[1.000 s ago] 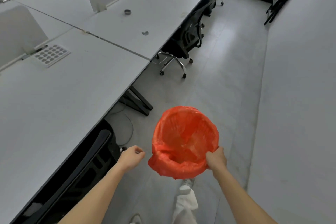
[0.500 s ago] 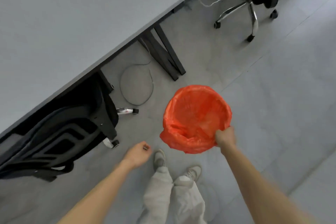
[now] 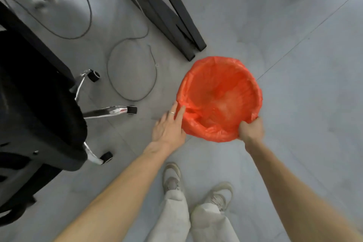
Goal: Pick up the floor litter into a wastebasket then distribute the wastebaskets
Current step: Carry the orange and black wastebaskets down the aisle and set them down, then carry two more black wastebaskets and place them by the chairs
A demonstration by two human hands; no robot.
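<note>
A wastebasket (image 3: 220,100) lined with an orange plastic bag sits low over the grey floor in the middle of the head view. My right hand (image 3: 250,128) grips its near right rim, fingers curled round the bag's folded edge. My left hand (image 3: 170,124) lies flat against the basket's left side with straight fingers touching the orange liner; a ring shows on one finger. The inside of the basket looks empty apart from the crumpled liner.
A black office chair (image 3: 37,108) with chrome legs and castors stands at the left. Black desk legs (image 3: 170,12) slant down just behind the basket. Loose cables (image 3: 133,72) loop on the floor between chair and basket. My feet (image 3: 196,184) are below the basket.
My head has tipped down and the desks have left the view. The basket has come lower toward the floor. My left hand, curled and apart before, has opened and reached the basket's side.
</note>
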